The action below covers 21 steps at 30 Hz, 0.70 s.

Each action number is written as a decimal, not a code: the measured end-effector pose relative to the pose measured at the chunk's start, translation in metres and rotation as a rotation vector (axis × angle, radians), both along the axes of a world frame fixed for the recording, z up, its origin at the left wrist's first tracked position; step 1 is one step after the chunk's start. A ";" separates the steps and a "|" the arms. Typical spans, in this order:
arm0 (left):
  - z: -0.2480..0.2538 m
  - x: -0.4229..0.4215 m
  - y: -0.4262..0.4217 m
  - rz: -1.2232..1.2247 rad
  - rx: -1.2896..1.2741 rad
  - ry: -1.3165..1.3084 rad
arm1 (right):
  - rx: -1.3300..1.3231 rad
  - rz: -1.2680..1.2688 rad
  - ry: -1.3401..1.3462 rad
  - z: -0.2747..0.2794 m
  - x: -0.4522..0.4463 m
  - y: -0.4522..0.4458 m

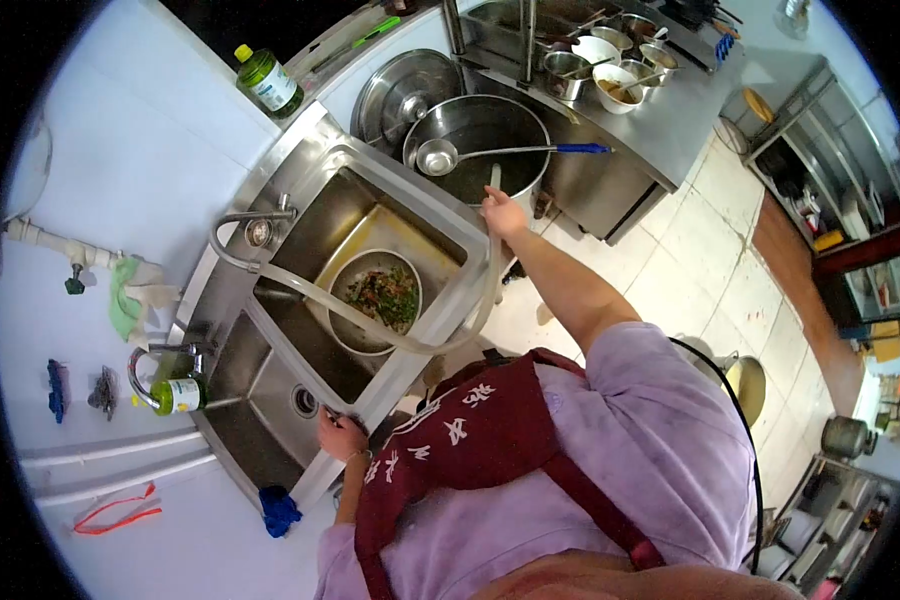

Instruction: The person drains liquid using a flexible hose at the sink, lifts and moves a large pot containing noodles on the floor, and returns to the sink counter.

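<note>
My right hand [505,214] is closed round the end of a pale hose [345,308], holding it upright at the near rim of a large metal pot [542,182]. From the sink faucet [232,222], the hose loops across the basin and front edge. A ladle [437,157] with a blue handle lies across the pot's top. My left hand [342,436] grips the front rim of the double sink [372,392]; some of its fingers are hidden. In the farther basin sits a metal bowl [418,290] holding chopped greens and brownish scraps.
A large lid [375,100] leans behind the pot. Green bottles stand on the back ledge [270,84] and beside the second faucet [177,396]. Several bowls and small pots crowd the steel counter [660,125]. A bucket [745,388] is on the tiled floor behind me.
</note>
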<state>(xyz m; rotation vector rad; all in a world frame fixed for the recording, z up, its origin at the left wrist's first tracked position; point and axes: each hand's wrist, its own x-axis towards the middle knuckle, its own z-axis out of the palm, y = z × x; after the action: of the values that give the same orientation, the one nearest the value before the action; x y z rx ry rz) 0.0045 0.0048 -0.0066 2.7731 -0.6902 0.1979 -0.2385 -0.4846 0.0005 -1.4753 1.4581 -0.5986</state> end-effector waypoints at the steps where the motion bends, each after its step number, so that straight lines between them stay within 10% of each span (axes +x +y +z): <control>1: 0.000 0.000 0.002 -0.008 -0.014 0.002 | -0.064 0.021 0.116 0.000 -0.002 0.001; 13: -0.037 0.030 0.034 -0.090 -0.384 -0.154 | -0.079 -0.122 0.200 0.029 -0.035 0.039; 21: 0.050 0.004 -0.040 -0.341 -0.539 0.147 | -0.090 -0.218 0.331 0.002 -0.123 0.076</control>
<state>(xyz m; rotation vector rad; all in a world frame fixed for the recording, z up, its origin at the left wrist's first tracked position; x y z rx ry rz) 0.0083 -0.0356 0.0432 2.1028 -0.9008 0.0903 -0.3610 -0.4088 0.0030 -1.5499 1.8880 -0.5757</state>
